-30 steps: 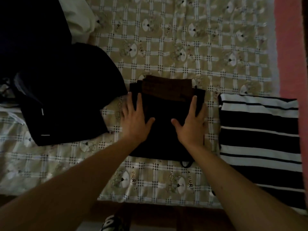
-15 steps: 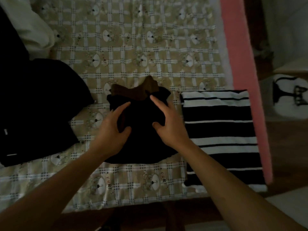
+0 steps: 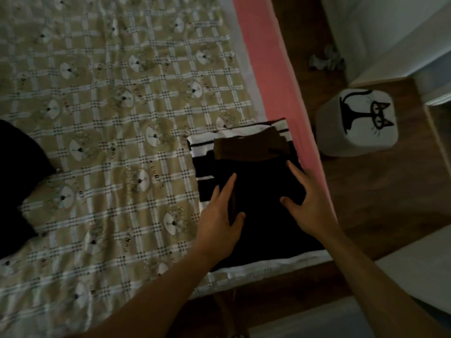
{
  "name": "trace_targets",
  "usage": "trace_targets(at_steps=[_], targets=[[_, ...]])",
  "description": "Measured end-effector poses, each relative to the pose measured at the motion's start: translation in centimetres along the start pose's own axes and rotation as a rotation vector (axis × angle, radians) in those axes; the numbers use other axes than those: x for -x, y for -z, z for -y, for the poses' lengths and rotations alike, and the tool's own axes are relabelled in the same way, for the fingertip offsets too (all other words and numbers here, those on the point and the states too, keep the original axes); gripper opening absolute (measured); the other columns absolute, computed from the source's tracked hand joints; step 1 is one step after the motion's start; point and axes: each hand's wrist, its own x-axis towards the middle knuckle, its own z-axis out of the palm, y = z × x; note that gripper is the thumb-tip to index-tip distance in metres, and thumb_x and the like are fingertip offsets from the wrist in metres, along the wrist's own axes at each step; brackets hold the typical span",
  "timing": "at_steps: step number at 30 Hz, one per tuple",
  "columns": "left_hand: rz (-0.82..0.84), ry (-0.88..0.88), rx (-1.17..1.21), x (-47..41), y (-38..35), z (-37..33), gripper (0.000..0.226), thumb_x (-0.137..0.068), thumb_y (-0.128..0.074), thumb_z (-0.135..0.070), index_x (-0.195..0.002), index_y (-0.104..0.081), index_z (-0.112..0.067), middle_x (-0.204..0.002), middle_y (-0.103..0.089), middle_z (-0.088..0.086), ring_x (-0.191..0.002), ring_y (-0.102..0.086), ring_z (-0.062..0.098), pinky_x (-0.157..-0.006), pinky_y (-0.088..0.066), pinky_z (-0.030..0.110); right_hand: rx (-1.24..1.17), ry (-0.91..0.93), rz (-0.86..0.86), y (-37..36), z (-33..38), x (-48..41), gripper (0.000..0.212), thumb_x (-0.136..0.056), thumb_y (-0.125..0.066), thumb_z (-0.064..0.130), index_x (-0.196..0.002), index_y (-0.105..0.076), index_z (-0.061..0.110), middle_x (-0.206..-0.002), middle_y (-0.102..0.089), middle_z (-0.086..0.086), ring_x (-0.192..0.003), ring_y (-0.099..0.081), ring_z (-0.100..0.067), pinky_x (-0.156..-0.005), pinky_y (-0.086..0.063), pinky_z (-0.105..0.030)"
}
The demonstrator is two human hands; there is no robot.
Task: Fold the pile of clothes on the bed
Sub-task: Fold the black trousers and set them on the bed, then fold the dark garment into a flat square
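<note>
A folded black garment (image 3: 261, 191) with a brown band (image 3: 249, 147) at its far end lies on top of the folded black-and-white striped garment (image 3: 200, 152), near the bed's right edge. My left hand (image 3: 219, 220) rests flat on the black garment's left side, fingers straight, thumb spread. My right hand (image 3: 310, 201) lies flat on its right side, fingers spread. A dark heap of unfolded clothes (image 3: 17, 181) sits at the left edge of the view.
The checked beige bedspread (image 3: 109, 118) covers the bed, with a pink mattress edge (image 3: 268, 69) on the right. Beyond it on the wooden floor stands a white stool with a cat drawing (image 3: 358, 123). White furniture (image 3: 390, 32) fills the top right.
Both hands carried the black folded garment to the right and set it on the striped one. The view swung right, pushing the dark heap mostly out of frame.
</note>
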Motion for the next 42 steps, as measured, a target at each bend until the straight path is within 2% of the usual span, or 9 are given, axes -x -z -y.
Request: trace_targets(at_steps=[4,7,12,15,20,27,34,39,42], targets=[[0.033,0.170,-0.247,0.2,-3.4,1.9,0.086,-0.090,-0.066,-0.025,-0.156,-0.012,-0.036,-0.159,-0.022,0.003,-0.131,-0.048,0.027,-0.095,-0.052,0.037,0.139,-0.100,0.091,-2.2,-4.7,1.0,0.084,-0.090,-0.067,0.019,-0.156,-0.018,0.036,-0.158,-0.028,-0.007,-0.141,-0.037,-0.026,-0.115,-0.031,-0.037],[-0.197,0.115,-0.573,-0.1,-3.6,0.6,0.089,-0.084,-0.064,-0.037,-0.158,-0.015,-0.027,-0.161,-0.010,0.013,-0.145,-0.022,0.038,-0.110,-0.036,0.052,0.412,-0.086,-0.133,-2.9,-4.0,1.9,0.076,-0.094,-0.059,0.035,-0.157,-0.018,0.027,-0.162,-0.016,-0.014,-0.149,-0.018,-0.033,-0.118,-0.026,-0.051],[-0.030,-0.236,-0.836,-2.6,-4.3,0.4,0.101,-0.087,-0.046,-0.073,-0.160,-0.006,-0.017,-0.166,0.011,0.012,-0.153,0.013,0.033,-0.122,-0.010,0.057,0.384,0.192,-0.126,-4.6,-3.2,1.4,0.069,-0.102,-0.040,0.049,-0.158,-0.013,0.019,-0.166,0.004,-0.010,-0.153,0.007,-0.028,-0.122,-0.009,-0.053],[0.097,-0.142,-0.970,-3.8,-4.7,2.5,0.118,-0.076,-0.030,-0.092,-0.159,0.004,-0.016,-0.165,0.018,0.012,-0.152,0.018,0.031,-0.121,-0.005,0.059,0.440,0.131,-0.045,-5.9,-6.0,1.1,0.070,-0.102,-0.034,0.055,-0.159,-0.009,0.022,-0.166,0.006,-0.010,-0.153,0.008,-0.029,-0.121,-0.009,-0.057],[0.174,-0.056,-1.040,-4.5,-5.7,4.1,0.121,-0.074,-0.024,-0.095,-0.156,0.018,-0.017,-0.161,0.031,0.009,-0.148,0.030,0.027,-0.121,0.004,0.059,0.510,0.114,-0.004,-7.1,-8.5,0.6,0.071,-0.101,-0.028,0.059,-0.159,-0.008,0.022,-0.166,0.003,-0.013,-0.153,0.002,-0.030,-0.122,-0.006,-0.056],[0.255,0.001,-0.830,-3.3,-4.2,0.9,0.102,-0.090,-0.049,-0.064,-0.158,0.012,-0.019,-0.163,0.028,0.004,-0.149,0.028,0.024,-0.122,-0.006,0.056,0.404,-0.027,0.054,-5.4,-4.7,0.9,0.072,-0.097,-0.030,0.057,-0.157,-0.015,0.021,-0.166,-0.002,-0.013,-0.152,-0.002,-0.032,-0.121,-0.006,-0.057],[-0.137,0.120,-0.294,-0.3,-0.6,-3.4,0.084,-0.096,-0.052,-0.036,-0.159,0.002,-0.022,-0.167,0.006,-0.001,-0.153,0.009,0.018,-0.125,-0.013,0.041,0.190,0.079,-0.006,-3.4,6.6,0.2,0.072,-0.098,-0.053,0.038,-0.157,-0.017,0.017,-0.166,-0.007,-0.005,-0.153,-0.005,-0.022,-0.124,-0.007,-0.046],[-0.357,0.151,-0.123,2.3,5.0,-1.8,0.076,-0.098,-0.054,-0.033,-0.158,-0.009,-0.021,-0.165,-0.008,-0.002,-0.151,-0.008,0.014,-0.121,-0.022,0.029,0.027,0.221,0.076,-6.1,15.0,-0.9,0.071,-0.097,-0.055,0.036,-0.156,-0.017,0.024,-0.165,-0.012,0.002,-0.151,-0.016,-0.017,-0.119,-0.030,-0.038],[-0.475,0.208,-0.063,4.4,9.2,0.9,0.076,-0.098,-0.056,-0.036,-0.158,-0.011,-0.026,-0.164,-0.009,-0.008,-0.151,-0.012,0.011,-0.122,-0.024,0.034,0.002,0.282,0.143,-9.3,19.7,-0.9,0.071,-0.097,-0.056,0.035,-0.156,-0.017,0.026,-0.164,-0.013,0.005,-0.148,-0.024,-0.015,-0.108,-0.035,-0.026]])
